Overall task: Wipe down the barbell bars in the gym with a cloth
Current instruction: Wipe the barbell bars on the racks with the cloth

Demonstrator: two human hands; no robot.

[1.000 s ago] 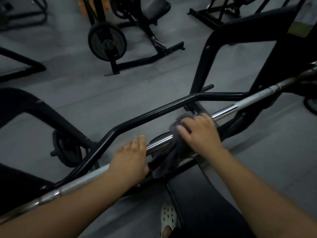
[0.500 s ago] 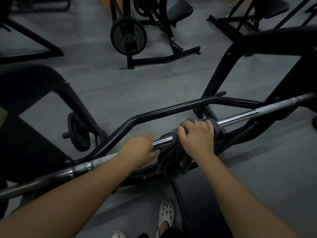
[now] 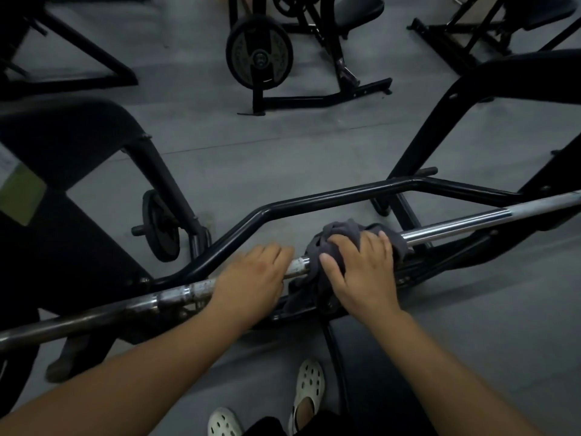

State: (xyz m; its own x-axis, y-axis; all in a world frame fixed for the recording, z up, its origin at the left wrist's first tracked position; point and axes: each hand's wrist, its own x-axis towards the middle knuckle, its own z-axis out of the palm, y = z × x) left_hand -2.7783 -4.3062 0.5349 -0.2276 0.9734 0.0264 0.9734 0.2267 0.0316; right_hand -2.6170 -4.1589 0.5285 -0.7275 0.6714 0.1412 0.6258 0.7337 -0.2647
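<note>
A steel barbell bar (image 3: 465,226) runs from lower left to upper right across a black rack. My right hand (image 3: 364,272) grips a dark grey cloth (image 3: 342,231) wrapped round the bar near its middle; part of the cloth hangs below the bar. My left hand (image 3: 251,281) holds the bare bar just left of the cloth, fingers curled over it. The bar looks dull and spotted left of my left hand and shiny to the right of the cloth.
A bent black tube (image 3: 330,196) of the rack runs just behind the bar. Black uprights stand at left (image 3: 78,146) and right (image 3: 440,121). A small weight plate (image 3: 160,226) leans by the left upright. More machines and a plate (image 3: 259,56) stand on the grey floor beyond.
The view has shifted so the rack sits further right and lower. My right hand has worked the cloth along the bar, bunching it up; my left hand stays gripping beside it.
</note>
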